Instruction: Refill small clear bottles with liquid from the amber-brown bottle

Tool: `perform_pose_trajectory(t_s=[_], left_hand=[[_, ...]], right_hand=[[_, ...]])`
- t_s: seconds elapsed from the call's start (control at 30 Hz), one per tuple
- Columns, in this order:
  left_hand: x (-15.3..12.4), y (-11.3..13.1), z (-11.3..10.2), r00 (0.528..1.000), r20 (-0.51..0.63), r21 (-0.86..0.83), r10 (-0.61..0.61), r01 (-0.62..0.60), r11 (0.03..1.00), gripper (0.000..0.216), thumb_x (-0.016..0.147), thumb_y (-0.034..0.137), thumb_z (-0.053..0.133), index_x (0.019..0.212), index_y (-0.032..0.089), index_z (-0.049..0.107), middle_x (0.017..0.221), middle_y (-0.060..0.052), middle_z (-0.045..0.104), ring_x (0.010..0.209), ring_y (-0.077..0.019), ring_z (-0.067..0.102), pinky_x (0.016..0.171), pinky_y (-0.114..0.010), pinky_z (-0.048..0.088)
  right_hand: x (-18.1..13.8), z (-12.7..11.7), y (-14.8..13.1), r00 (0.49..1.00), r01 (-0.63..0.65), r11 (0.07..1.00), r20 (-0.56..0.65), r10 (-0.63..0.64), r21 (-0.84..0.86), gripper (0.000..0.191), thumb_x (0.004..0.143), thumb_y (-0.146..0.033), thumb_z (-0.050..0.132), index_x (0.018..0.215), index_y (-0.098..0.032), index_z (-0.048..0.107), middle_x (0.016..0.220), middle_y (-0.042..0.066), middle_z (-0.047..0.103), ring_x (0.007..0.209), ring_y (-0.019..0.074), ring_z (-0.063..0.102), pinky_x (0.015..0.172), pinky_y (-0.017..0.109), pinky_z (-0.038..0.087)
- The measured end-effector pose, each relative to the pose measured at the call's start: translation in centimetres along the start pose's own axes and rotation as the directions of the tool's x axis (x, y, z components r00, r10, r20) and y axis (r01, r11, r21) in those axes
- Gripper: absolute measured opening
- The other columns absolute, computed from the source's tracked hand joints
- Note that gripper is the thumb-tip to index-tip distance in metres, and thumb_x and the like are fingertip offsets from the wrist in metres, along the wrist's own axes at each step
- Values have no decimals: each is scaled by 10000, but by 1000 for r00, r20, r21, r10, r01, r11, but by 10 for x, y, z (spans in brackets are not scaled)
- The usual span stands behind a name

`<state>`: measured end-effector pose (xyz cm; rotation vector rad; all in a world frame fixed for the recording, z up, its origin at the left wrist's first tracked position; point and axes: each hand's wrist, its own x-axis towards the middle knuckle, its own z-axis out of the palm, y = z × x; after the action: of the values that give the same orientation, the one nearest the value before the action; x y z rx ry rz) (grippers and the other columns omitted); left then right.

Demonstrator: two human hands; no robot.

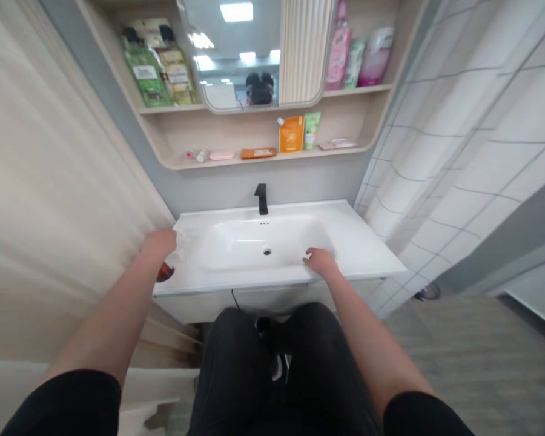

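1. The left hand is at the counter's left edge, close to the side wall. Its fingers are hidden, so I cannot tell whether they grip the white crumpled thing touching them.
2. An orange-brown object sits just below, at that edge.
3. The right hand rests on the basin's front rim, fingers loosely bent and holding nothing.
4. The counter runs rightward to the tiled wall.
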<state>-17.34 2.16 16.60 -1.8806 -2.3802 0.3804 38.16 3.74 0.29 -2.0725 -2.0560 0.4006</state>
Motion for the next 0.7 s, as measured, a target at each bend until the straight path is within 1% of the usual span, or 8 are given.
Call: perform_pose_trajectory(t_s=[0.13, 0.27, 0.37, 0.43, 0.5, 0.57, 0.63, 0.7], left_hand=[[5, 1, 8, 997, 11, -40, 74, -73, 996, 256, 781, 334, 747, 905, 112, 774, 1030, -249, 798, 1047, -374, 741, 959, -414, 551], [2, 6, 12, 996, -5, -74, 89, -89, 993, 258, 750, 275, 745, 959, 129, 788, 1092, -240, 804, 1073, -381, 753, 965, -423, 557], [-6, 20, 14, 983, -135, -190, 120, -145, 971, 379, 747, 284, 769, 1115, 193, 786, 1138, -176, 813, 1094, -372, 752, 966, -419, 557], [-14, 39, 19, 950, -261, -347, 170, -257, 902, 468, 768, 335, 788, 1227, 249, 754, 1107, -107, 815, 1052, -335, 756, 953, -399, 559], [-22, 67, 30, 906, -368, -544, 208, -392, 742, 536, 790, 425, 806, 1297, 275, 713, 1062, -56, 800, 979, -284, 754, 932, -379, 563], [-27, 101, 45, 875, -441, -730, 200, -479, 487, 579, 779, 477, 826, 1296, 258, 685, 1007, -38, 776, 946, -252, 746, 929, -377, 570], [-27, 139, 62, 875, -458, -857, 159, -482, 181, 611, 749, 473, 847, 1279, 233, 659, 963, -33, 756, 937, -233, 745, 936, -385, 582], [-23, 175, 78, 903, -421, -907, 85, -416, -64, 653, 742, 485, 853, 1300, 223, 639, 976, -34, 732, 920, -221, 740, 887, -382, 602]], right_hand=[[0, -1, 0, 1000, 9, 1000, 25, -9, 5, 412, 960, -396, 683, 1320, -224, 785, 1259, 132, 824, 1197, 307, 755, 992, 367, 544], [0, -1, 0, 1000, -7, 1000, 6, 7, 16, 414, 954, -407, 679, 1315, -236, 788, 1271, 126, 820, 1196, 309, 756, 990, 372, 547], [1, 0, -1, 1000, -4, 1000, 9, 4, 21, 420, 953, -421, 687, 1316, -236, 786, 1268, 129, 819, 1192, 313, 756, 979, 375, 550], [2, 1, -2, 1000, -5, 1000, 16, 5, 15, 417, 946, -428, 701, 1304, -234, 790, 1260, 133, 820, 1203, 322, 751, 973, 378, 550], [4, 1, -3, 1000, -14, 1000, 23, 14, 20, 407, 935, -434, 719, 1283, -238, 797, 1250, 131, 823, 1208, 326, 748, 963, 376, 552], [5, 1, -2, 999, -11, 999, 33, 9, 50, 392, 928, -427, 735, 1270, -247, 798, 1222, 112, 831, 1193, 316, 752, 945, 364, 555], [7, 2, 0, 998, 13, 994, 52, -19, 105, 373, 917, -392, 753, 1263, -257, 792, 1167, 80, 842, 1149, 291, 764, 917, 341, 558], [10, 3, 1, 997, 39, 983, 61, -50, 182, 352, 899, -338, 773, 1242, -263, 790, 1111, 51, 847, 1089, 263, 775, 894, 319, 561]])
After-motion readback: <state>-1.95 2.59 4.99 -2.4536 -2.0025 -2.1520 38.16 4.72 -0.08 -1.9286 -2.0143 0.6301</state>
